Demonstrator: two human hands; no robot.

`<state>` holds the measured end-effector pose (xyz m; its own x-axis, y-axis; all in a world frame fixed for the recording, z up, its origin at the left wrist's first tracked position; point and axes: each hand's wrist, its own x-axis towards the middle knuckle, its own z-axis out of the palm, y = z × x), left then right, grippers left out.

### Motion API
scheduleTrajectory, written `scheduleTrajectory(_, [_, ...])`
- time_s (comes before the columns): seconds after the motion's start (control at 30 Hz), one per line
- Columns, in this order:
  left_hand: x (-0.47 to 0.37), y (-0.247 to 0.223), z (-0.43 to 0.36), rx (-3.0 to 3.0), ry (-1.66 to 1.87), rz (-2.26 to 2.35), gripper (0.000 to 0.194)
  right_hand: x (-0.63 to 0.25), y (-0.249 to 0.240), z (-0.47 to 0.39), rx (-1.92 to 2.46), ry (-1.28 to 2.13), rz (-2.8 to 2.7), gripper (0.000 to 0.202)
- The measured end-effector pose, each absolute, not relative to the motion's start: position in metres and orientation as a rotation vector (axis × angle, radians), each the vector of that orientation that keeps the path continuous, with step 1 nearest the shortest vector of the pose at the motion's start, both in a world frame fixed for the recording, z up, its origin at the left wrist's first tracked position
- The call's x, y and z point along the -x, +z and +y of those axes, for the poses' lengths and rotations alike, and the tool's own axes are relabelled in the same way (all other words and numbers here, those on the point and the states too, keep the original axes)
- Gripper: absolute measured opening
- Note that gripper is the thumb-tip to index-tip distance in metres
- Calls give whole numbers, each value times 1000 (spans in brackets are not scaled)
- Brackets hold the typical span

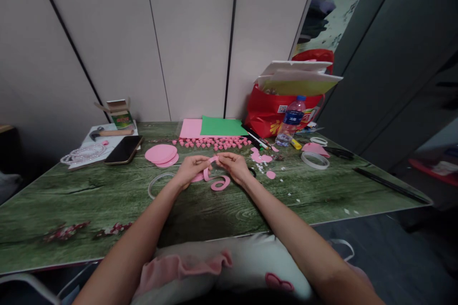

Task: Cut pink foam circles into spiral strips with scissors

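A green wood-grain table [89, 200] carries the work, with a red bag [268, 114] at its far right corner and a water bottle [291, 121] just before it. Pink and green sheets [211, 127] lie along the far edge, a row of small pink rolled pieces [214, 143] in front of them. Pink foam discs [161, 155] and a phone [124, 149] sit toward the far left. At the table's middle, the left hand [189, 169] and right hand [234, 167] each pinch a pink foam strip [216, 178], its loose end curling on the surface. It looks light, soft and springy, easily creased; best held by its edges near the coil.
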<state>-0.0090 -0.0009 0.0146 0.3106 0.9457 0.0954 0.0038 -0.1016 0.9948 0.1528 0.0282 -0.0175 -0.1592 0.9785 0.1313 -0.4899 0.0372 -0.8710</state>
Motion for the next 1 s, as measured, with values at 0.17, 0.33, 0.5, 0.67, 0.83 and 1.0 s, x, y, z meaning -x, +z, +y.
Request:
scheduleTrajectory(0.17, [9,13,-1,-1451,1021,929,32,-154,-19,29,695,1469,-1004,26])
scheduleTrajectory(0.33, [10,12,-1,-1464,1032,932,31,-154,-20,28,706,1457,-1011,27])
scheduleTrajectory(0.5, [9,14,-2,-1508,1027,944,30,-155,-18,28,723,1428,-986,29])
scheduleTrajectory(0.67, [9,11,1,-1477,1056,982,31,-154,-19,29,735,1403,-969,27])
scheduleTrajectory(0.83, [9,10,2,-1391,1073,996,33,-153,-19,30,731,1431,-957,24])
scheduleTrajectory(1.0, [9,10,2,-1391,1072,988,33,-154,-18,29,717,1466,-992,27])
